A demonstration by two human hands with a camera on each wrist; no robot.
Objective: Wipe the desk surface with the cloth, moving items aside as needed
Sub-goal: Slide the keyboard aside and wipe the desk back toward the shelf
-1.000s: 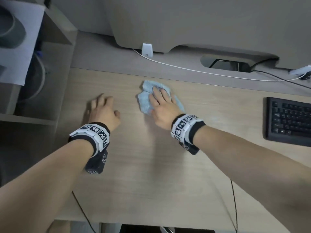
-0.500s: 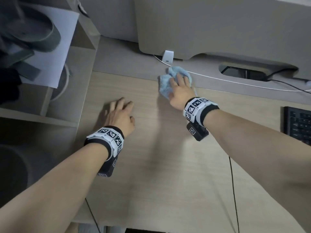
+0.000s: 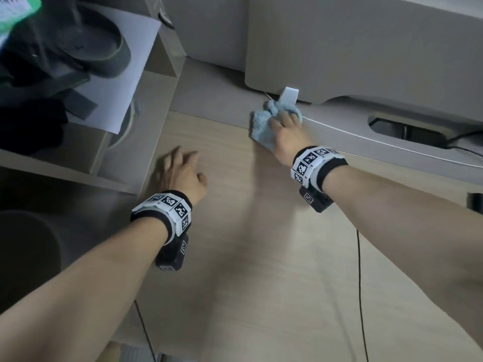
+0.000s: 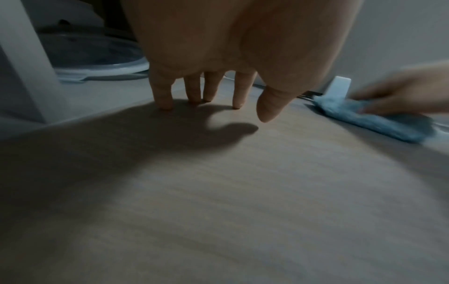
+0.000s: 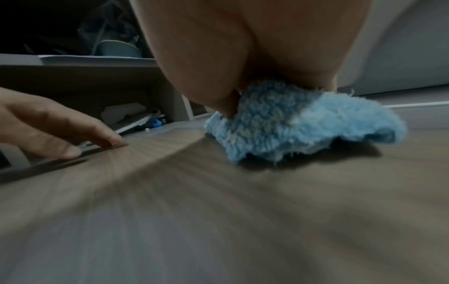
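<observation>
Since a moment ago, the right hand (image 3: 286, 137) has pushed the blue cloth (image 3: 264, 126) farther back, against the white clip (image 3: 288, 96). Its fingers lie flat, pressing the cloth on the desk (image 3: 261, 257). The left hand (image 3: 183, 176) rests nearby, spread fingertips (image 4: 165, 103) touching wood, holding nothing.

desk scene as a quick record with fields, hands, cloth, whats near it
right hand: presses the cloth flat on the desk, fingers on top
cloth: blue, crumpled, at the back of the wood top, touching the white clip
clip: white, upright, at the base of the grey panel
cable: white, runs right from the cloth along the grey strip
left hand: holds nothing, fingertips on the desk, left of the cloth
desk: light wood, grey strip behind
shelf: at left, papers on it
</observation>
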